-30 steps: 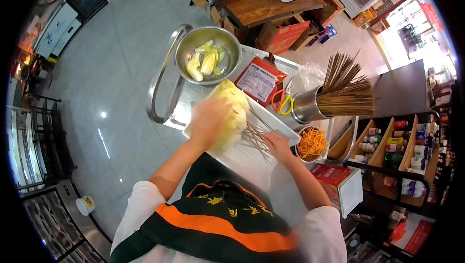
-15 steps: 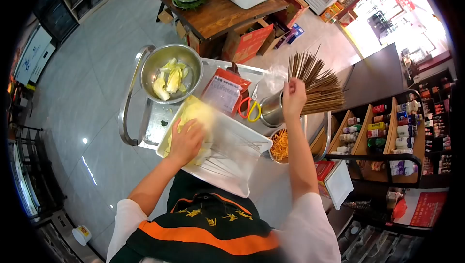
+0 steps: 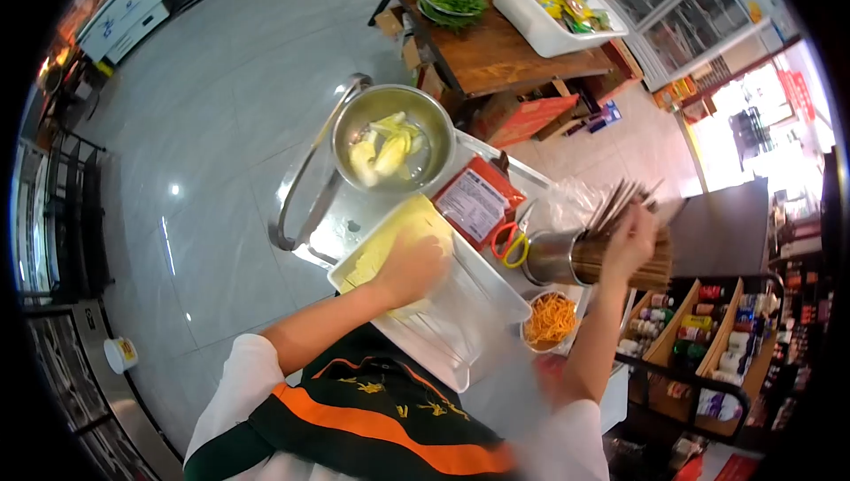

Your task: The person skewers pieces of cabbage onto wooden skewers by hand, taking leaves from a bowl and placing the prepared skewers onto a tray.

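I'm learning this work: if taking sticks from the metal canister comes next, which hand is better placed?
Probably the right hand: it is at the sticks leaning from the metal canister, while the left hand is over pale yellow food in the white tray.

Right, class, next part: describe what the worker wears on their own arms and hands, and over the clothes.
Both the left hand and right hand are ungloved, with bare forearms. The white sleeves are short. Over them goes a dark green apron with an orange band and small yellow markings. The hands are too blurred to tell about rings.
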`<move>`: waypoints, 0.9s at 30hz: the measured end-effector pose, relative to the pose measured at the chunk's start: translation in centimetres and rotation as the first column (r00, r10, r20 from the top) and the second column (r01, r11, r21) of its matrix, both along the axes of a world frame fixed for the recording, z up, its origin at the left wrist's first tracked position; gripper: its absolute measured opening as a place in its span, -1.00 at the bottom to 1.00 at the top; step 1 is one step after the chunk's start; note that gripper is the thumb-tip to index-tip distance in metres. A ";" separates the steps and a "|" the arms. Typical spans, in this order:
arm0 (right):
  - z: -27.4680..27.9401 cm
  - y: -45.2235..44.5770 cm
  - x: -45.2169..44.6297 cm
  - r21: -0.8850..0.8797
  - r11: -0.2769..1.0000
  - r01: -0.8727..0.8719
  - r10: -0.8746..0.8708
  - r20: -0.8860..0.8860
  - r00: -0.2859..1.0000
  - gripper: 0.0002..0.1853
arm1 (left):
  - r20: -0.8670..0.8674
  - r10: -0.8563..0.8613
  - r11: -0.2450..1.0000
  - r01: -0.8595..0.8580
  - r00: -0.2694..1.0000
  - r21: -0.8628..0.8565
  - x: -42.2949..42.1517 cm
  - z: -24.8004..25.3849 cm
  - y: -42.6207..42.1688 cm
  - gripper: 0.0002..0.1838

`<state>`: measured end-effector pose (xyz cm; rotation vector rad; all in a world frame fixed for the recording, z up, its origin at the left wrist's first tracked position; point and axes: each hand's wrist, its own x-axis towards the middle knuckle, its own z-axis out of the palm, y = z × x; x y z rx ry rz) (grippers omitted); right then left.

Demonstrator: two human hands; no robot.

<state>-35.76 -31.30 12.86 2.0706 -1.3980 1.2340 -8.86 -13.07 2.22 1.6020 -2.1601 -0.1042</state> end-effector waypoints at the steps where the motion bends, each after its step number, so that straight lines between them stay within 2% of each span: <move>1: 3.0 0.8 1.4 -0.034 0.999 -0.033 0.035 0.043 0.998 -0.87 | -0.019 -0.026 0.998 0.027 0.999 0.048 0.0 0.2 -0.2 -0.77; 2: 5.9 1.8 3.2 -0.067 0.996 -0.060 0.066 0.086 0.994 -0.86 | -0.040 -0.056 0.993 0.060 0.998 0.097 0.2 0.4 -0.5 -0.78; 4: 9.2 3.1 6.3 -0.174 0.965 -0.198 0.236 0.234 0.943 -0.84 | -0.075 -0.058 0.994 0.064 0.996 0.090 0.5 1.7 -1.0 -0.72; 5: 10.3 4.0 9.1 -0.215 0.938 -0.271 0.332 0.340 0.880 -0.83 | -0.210 0.004 1.000 -0.002 0.978 0.010 0.7 2.3 -1.5 -0.66; 6: 9.9 4.3 10.9 -0.211 0.936 -0.280 0.339 0.337 0.879 -0.83 | -0.345 0.054 0.995 -0.081 0.937 -0.062 1.0 3.1 -2.0 -0.61; 7: 9.3 4.3 12.5 -0.075 0.897 -0.436 0.426 0.409 0.807 -0.83 | -0.457 0.095 0.987 -0.143 0.884 -0.070 1.7 4.7 -2.7 -0.52; 8: 8.6 4.5 14.3 0.052 0.812 -0.582 0.486 0.492 0.722 -0.83 | -0.461 0.104 0.986 -0.152 0.881 -0.067 2.6 6.0 -3.6 -0.52; 10: 6.9 4.8 19.8 0.236 0.599 -0.765 0.397 0.742 0.539 -0.85 | -0.695 0.067 0.982 -0.172 0.716 -0.083 4.3 8.0 -5.1 -0.49; 11: 5.6 4.4 21.8 0.333 0.476 -0.814 0.321 0.796 0.513 -0.83 | -0.765 0.107 0.989 -0.146 0.636 0.016 5.0 8.6 -5.6 -0.61; 12: 3.7 3.7 23.7 0.409 0.335 -0.849 0.234 0.836 0.496 -0.82 | -0.767 0.117 0.987 -0.157 0.631 0.022 6.1 8.2 -6.0 -0.61; 14: -0.9 1.7 27.8 0.240 0.223 -0.945 0.005 0.969 0.247 -0.79 | -0.798 0.439 0.897 -0.143 0.413 0.419 8.6 6.7 -6.7 -0.74; 16: -8.1 -1.0 30.1 0.535 0.193 -0.823 0.026 0.835 0.549 -0.78 | -0.778 0.452 0.887 -0.314 0.436 0.340 11.5 3.3 -6.5 -0.78; 17: -11.8 -1.6 30.8 0.722 0.148 -0.676 0.237 0.638 0.733 -0.76 | -0.732 0.504 0.861 -0.332 0.459 0.384 12.9 2.3 -6.0 -0.78; 18: -15.2 -2.0 31.5 0.863 0.155 -0.482 0.440 0.377 0.815 -0.72 | -0.681 0.551 0.834 -0.351 0.482 0.426 14.2 1.2 -5.6 -0.78; 19: -18.5 -1.6 32.2 0.873 0.155 -0.462 0.499 0.334 0.800 -0.70 | -0.619 0.571 0.820 -0.406 0.539 0.404 15.1 -0.1 -5.2 -0.78; 20: -20.5 -0.8 33.0 0.883 0.161 -0.442 0.555 0.289 0.780 -0.67 | -0.620 0.570 0.821 -0.402 0.539 0.405 15.8 -0.5 -5.1 -0.78; 21: -20.7 0.2 34.0 0.884 0.162 -0.438 0.552 0.287 0.783 -0.67 | -0.575 0.597 0.802 -0.403 0.560 0.441 16.3 -0.9 -5.1 -0.79; 23: -20.6 1.9 35.5 0.833 0.532 -0.151 0.559 -0.211 0.802 -0.69 | -0.516 0.624 0.778 -0.404 0.586 0.482 16.9 -2.1 -5.1 -0.79; 27: -21.8 1.1 35.6 0.883 0.453 -0.120 0.577 -0.189 0.794 -0.66 | -0.526 0.595 0.803 -0.413 0.608 0.430 17.6 -4.1 -6.2 -0.75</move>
